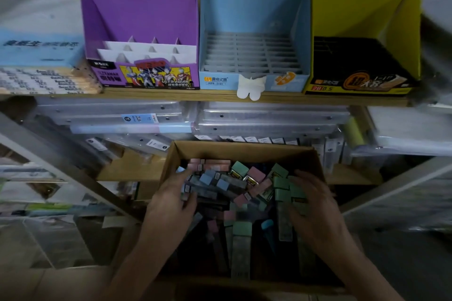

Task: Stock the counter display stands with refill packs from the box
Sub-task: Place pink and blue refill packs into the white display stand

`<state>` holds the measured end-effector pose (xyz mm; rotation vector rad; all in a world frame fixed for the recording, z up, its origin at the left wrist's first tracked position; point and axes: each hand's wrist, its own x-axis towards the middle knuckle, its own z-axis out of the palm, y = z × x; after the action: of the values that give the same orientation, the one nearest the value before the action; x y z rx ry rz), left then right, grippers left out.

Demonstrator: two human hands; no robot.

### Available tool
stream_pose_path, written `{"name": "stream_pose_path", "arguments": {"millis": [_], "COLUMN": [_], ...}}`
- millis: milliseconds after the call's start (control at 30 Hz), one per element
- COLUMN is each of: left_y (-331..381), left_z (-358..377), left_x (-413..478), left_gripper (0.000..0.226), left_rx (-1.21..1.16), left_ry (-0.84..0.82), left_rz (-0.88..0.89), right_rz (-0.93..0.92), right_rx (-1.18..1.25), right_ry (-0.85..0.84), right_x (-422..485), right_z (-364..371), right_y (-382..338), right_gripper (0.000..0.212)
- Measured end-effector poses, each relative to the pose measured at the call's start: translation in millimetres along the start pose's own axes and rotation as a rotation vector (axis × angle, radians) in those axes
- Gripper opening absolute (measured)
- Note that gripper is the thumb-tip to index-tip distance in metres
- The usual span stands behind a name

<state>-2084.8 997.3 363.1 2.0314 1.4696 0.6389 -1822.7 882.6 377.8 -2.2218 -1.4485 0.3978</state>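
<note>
Stands: three, beyond the hands (purple stand (139, 19), blue stand (254, 7), yellow stand (362, 12)).
Box (244, 147): one, under both hands.
Packs (241, 168): blurred, uncountable.
Left hand (168, 205): curled round Packs.
Right hand (318, 208): curled round green Packs.

Cardboard box (244, 150): open top, below the wooden shelf (171, 95); holds loose refill packs (241, 244).
Left hand (171, 205): inside the box, fingers and thumb curled round blue-capped packs (208, 181).
Right hand (315, 205): inside the box, gripping green-capped packs (286, 188).
Display stands: purple stand (139, 14), blue stand (252, 7) and yellow-and-black stand (362, 14), side by side on the shelf, divider slots visible.
</note>
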Motion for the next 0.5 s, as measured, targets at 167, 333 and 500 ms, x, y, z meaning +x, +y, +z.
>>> {"name": "stream_pose_path", "arguments": {"millis": [167,333,500], "left_y": [-3.0,-7.4,-8.4], "left_z": [29.0,49.0,61.5], "left_x": [6.1,2.0,-0.3], "left_gripper": [0.044,0.036,0.031], "left_rx": [0.057,0.069,0.091], "left_ry": [-0.233,-0.354,-0.349], "left_rz": [-0.012,-0.087,-0.116], "right_rz": [-0.257,-0.336,-0.346], "right_rx": [-0.006,-0.27,-0.293], "right_ry": [-0.356,-0.465,-0.398], "right_x": [27.9,50.3,62.7], "right_z": [38.7,74.6,84.9], "right_y": [-15.1,-5.9,-0.4], "right_gripper": [0.062,0.096,0.088]}}
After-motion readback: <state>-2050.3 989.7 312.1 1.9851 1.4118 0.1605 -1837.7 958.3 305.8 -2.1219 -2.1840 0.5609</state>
